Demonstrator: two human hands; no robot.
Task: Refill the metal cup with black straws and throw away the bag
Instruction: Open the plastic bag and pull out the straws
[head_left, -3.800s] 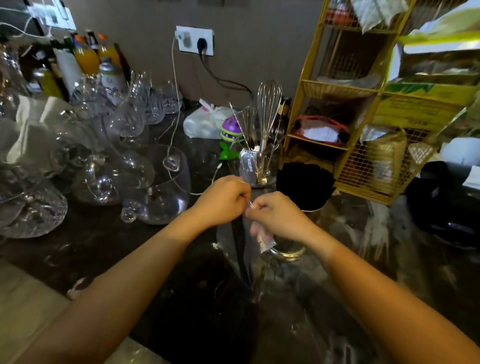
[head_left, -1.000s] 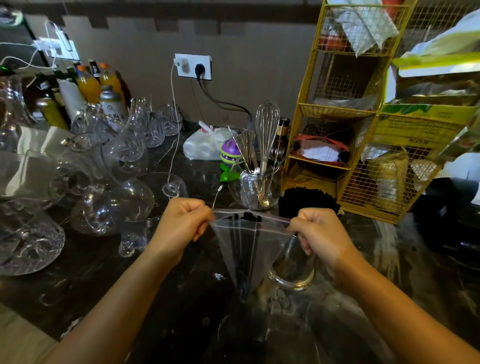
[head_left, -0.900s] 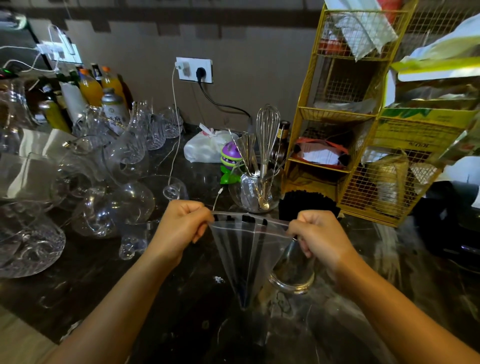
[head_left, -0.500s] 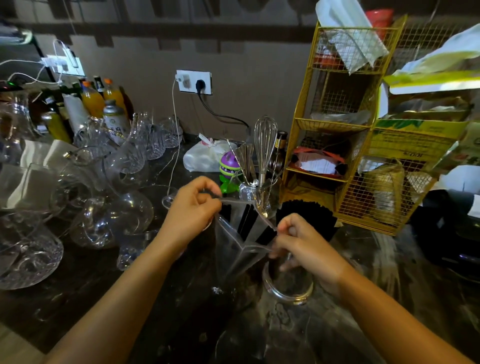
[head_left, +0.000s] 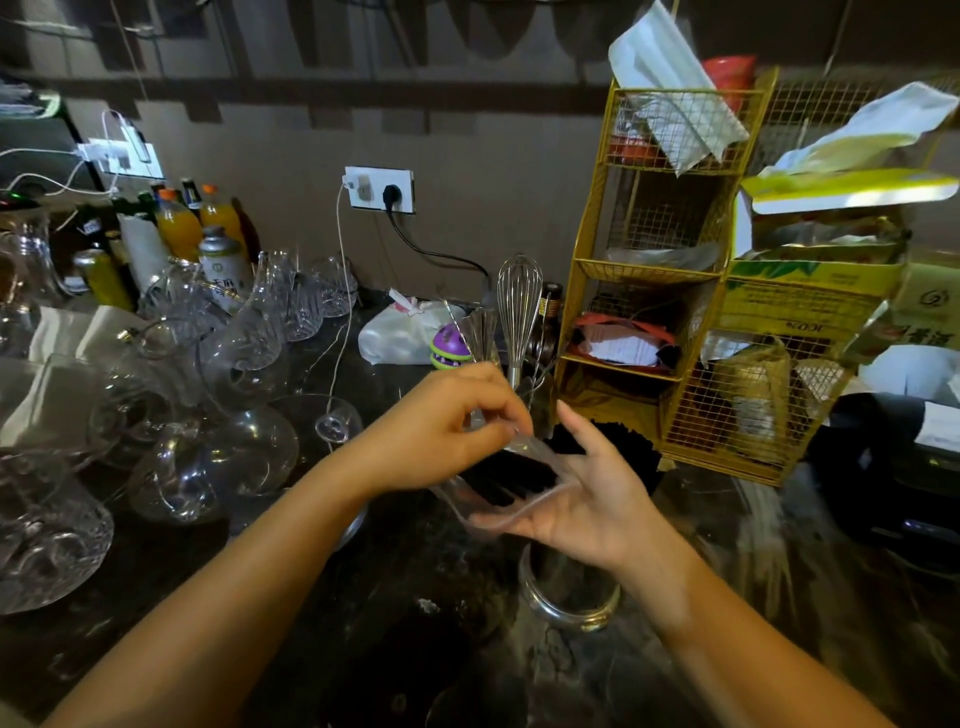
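bag (head_left: 511, 480) pinched by left hand (head_left: 447, 431), lying on flat right hand (head_left: 589, 499); metal cup (head_left: 569, 597) half-hidden (below).

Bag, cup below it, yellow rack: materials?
Bag: thin clear plastic film, glossy; black straws show through.
Cup: metal, likely polished steel; bright reflective rim.
Rack: wire mesh, likely metal, yellow-painted; open grid visible.

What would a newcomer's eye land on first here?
Centre frame, the two hands: the left hand pinches the top edge of a clear bag of black straws, and the right hand lies open beneath it, just above the metal cup. Next come the crowd of clear glassware at left and the yellow wire rack at right.
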